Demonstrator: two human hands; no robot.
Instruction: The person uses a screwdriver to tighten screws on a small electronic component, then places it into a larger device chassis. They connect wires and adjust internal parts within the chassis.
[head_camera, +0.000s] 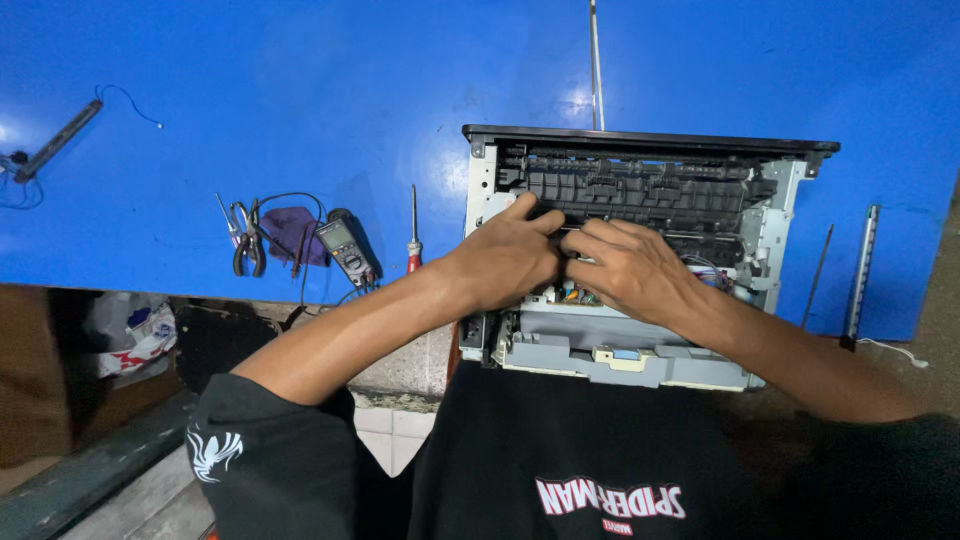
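Grey multimeter screen (340, 236), plastic bag (135, 335) below

— What sort of place is this?

— A repair workshop, by the look of it. A stripped-down printer (640, 250) with its covers off sits at the near edge of a blue desk (300, 100), its grey frame, black rollers and wiring laid bare.

— Any tools about?

— Plenty. Toward the near left edge of the desk lie pliers (248, 245), a multimeter (345, 248) with its leads, and a red-handled screwdriver (413, 240). Long loose parts rest along the right edge (862, 270) and near the far left corner (58, 140).

— And the surroundings?

— Rough: worn tiled floor (390, 430) below the desk, and a crumpled bag (130, 335) tucked underneath
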